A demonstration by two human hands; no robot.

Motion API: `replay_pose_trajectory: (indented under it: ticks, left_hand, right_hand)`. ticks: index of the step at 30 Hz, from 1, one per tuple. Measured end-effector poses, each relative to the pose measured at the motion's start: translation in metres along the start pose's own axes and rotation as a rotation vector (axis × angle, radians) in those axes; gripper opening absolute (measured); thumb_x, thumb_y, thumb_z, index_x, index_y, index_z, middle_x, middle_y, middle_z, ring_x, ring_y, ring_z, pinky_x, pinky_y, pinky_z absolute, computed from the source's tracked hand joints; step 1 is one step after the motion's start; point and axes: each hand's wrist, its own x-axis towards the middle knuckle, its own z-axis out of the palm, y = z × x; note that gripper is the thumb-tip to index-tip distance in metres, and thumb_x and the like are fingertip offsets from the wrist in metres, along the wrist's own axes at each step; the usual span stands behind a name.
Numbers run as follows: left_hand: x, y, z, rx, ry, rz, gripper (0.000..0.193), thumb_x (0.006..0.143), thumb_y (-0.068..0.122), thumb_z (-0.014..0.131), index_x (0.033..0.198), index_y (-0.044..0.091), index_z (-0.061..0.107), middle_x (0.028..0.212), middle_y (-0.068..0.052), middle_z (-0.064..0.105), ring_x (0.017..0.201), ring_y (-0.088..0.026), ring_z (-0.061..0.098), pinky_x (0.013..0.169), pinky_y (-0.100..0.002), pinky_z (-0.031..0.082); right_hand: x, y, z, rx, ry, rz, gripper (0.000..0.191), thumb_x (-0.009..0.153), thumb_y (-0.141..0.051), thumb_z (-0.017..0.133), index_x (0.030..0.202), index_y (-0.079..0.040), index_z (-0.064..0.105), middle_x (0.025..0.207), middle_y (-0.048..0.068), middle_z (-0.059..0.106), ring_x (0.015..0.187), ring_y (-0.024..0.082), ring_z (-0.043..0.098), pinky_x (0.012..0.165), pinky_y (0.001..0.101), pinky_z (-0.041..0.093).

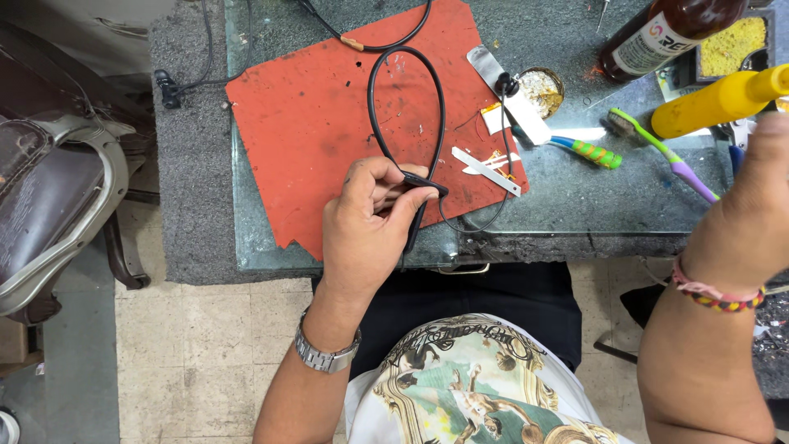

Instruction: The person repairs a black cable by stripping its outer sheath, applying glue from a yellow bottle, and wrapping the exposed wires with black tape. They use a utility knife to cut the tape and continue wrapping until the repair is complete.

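Observation:
My left hand [370,226] pinches a black neckband earphone [427,107] near the front edge of the red mat [304,123]. The band loops away over the mat, and a thin black wire trails off to the right. My right hand [752,197] is raised at the right edge of the view, close to the camera and blurred. It sits just below a yellow bottle [715,103]; whether it holds anything is not visible. A steel watch is on my left wrist, and a woven bracelet on my right.
Glass-topped bench [575,197] on grey stone. White tweezers [485,168], a metal strip [514,94], a small round tin [542,86], two toothbrushes [657,144], a brown bottle [666,33] and a tray with a yellow sponge [731,45] lie right of the mat. A chair [49,197] stands at left.

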Motion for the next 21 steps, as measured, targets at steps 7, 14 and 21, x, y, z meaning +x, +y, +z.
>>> replay_pose_trajectory:
  ticks: [7, 14, 21]
  left_hand:
    - [0.000, 0.001, -0.001, -0.007, -0.016, 0.032, 0.030, 0.095, 0.000, 0.075, 0.105, 0.003, 0.047, 0.106, -0.013, 0.079, 0.094, -0.015, 0.080, 0.077, -0.025, 0.067]
    - [0.000, -0.002, -0.001, -0.007, -0.016, 0.030, 0.030, 0.095, 0.000, 0.076, 0.104, 0.003, 0.047, 0.106, -0.013, 0.079, 0.096, -0.016, 0.080, 0.079, -0.025, 0.067]
    - [-0.001, -0.001, -0.001, -0.008, -0.018, 0.019, 0.031, 0.094, 0.002, 0.077, 0.104, 0.003, 0.048, 0.105, -0.012, 0.079, 0.096, -0.016, 0.080, 0.076, -0.025, 0.067]
  right_hand:
    - [0.013, 0.028, 0.027, 0.536, -0.157, 0.261, 0.041, 0.106, 0.000, 0.071, 0.142, 0.008, 0.052, 0.135, 0.013, 0.065, 0.116, 0.019, 0.068, 0.107, 0.0301, 0.056]
    - [0.023, -0.043, 0.003, 0.199, -0.288, -0.286, 0.045, 0.101, 0.013, 0.081, 0.136, -0.002, 0.059, 0.125, 0.014, 0.053, 0.115, 0.024, 0.058, 0.101, 0.0333, 0.050]
    - [0.043, -0.123, -0.003, -0.122, -0.430, -0.542, 0.050, 0.079, 0.004, 0.090, 0.125, -0.011, 0.078, 0.116, 0.008, 0.064, 0.108, 0.029, 0.059, 0.093, 0.0373, 0.049]
